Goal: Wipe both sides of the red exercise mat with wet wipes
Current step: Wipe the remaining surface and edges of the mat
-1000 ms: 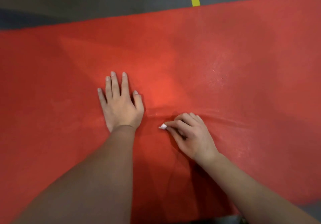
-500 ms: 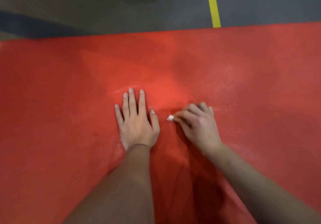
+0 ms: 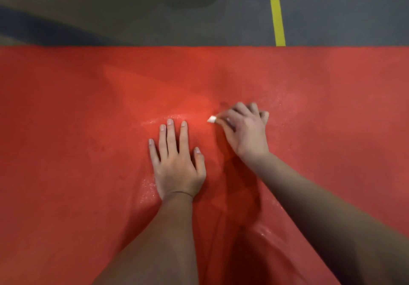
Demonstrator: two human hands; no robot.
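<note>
Head view looks straight down on two bare forearms reaching out over the red exercise mat, which lies flat on the floor and fills the frame from the near edge up to a straight far edge.

Nearest, the mat shows a wet, glossy patch between the forearms, with shallow creases in the red. A little farther out, the left hand lies palm down, its fingers straight, slightly spread, gripping nothing. It appears to pin the mat so it does not slide or bunch. For a good stroke, that hand should press firmly and sit just beside the zone being rubbed, as it does now.

Beyond it and to the right, the right hand is curled, its fingers closed on a wet wipe, of which only a small white corner pokes out toward the left. The rest is hidden under the hand, so I cannot tell how it is folded. With so little wipe showing, spreading it flatter under the palm would likely cover more area per pass; overlapping strokes worked outward toward the far edge should avoid gaps.

Fine shiny droplets arc just ahead of the left fingertips and speckle the mat right of the right hand, suggesting damp, freshly wiped areas. Farther sections look matte and dry, likely still to do.

Past the mat lies grey floor with yellow tape lines.
</note>
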